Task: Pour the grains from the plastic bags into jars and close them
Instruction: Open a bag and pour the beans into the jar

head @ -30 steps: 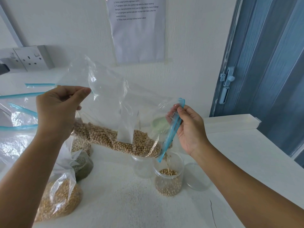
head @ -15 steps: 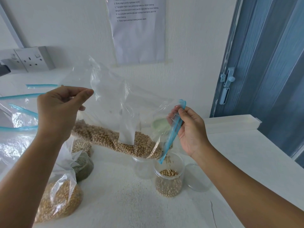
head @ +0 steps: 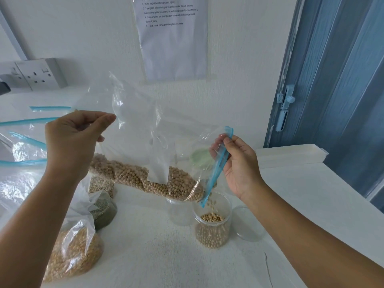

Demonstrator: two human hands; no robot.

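Behind filling jar (head: 212,225): empty jar (head: 179,213) (bag-covered rim), green lid (head: 200,159).

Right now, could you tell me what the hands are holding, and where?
Both hold the soybean bag: left hand pinches its bottom corner, right hand its blue zip edge.

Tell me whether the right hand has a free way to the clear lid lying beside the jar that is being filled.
Probably yes, but not at once. The clear lid lies bare on the table just below the right hand, nothing between them. That hand, though, pinches the blue zip edge of the bag over the jar.
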